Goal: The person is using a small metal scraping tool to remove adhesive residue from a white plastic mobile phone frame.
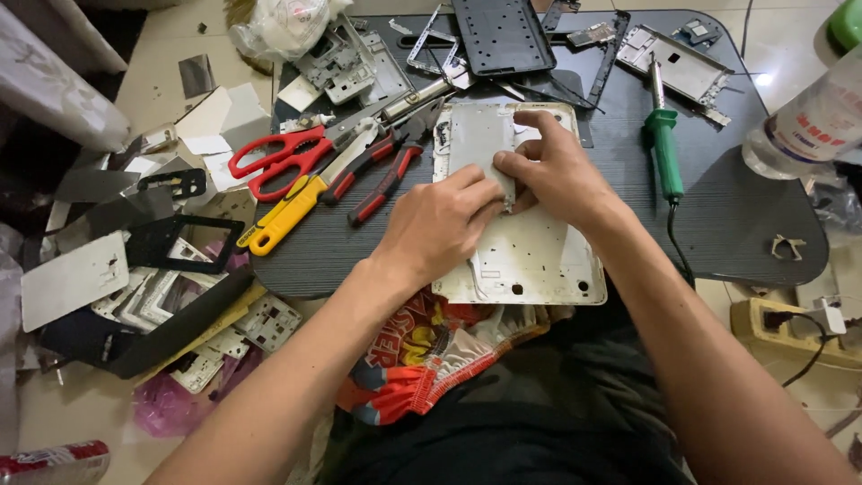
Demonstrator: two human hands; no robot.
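At the near edge of the dark grooved surface (736, 224), a white tablet back shell (530, 251) lies flat with its inner side up, its lower edge overhanging toward the person's lap. That puts it straight under both hands and within close reach. Left hand (440, 224) rests on the shell's left-middle area, fingers curled and pressed down, apparently pinning the shell and pinching the edge of a thin grey sheet (489, 148) stuck inside it. Right hand (557, 171) lies across the upper middle, fingers partly bent, tips meeting the left hand's at the same sheet; whether it grips or only presses cannot be told.

Tools sit left of the shell, handles toward the person: red scissors (278, 162), a yellow-handled cutter (283, 216), red-and-black pliers (386, 180). A green-handled soldering iron (664, 153) lies to the right, cord trailing off the edge. Stripped frames (678, 63) and a black panel (501, 34) crowd the far side. More scrap panels lie on the floor (162, 63) at left.
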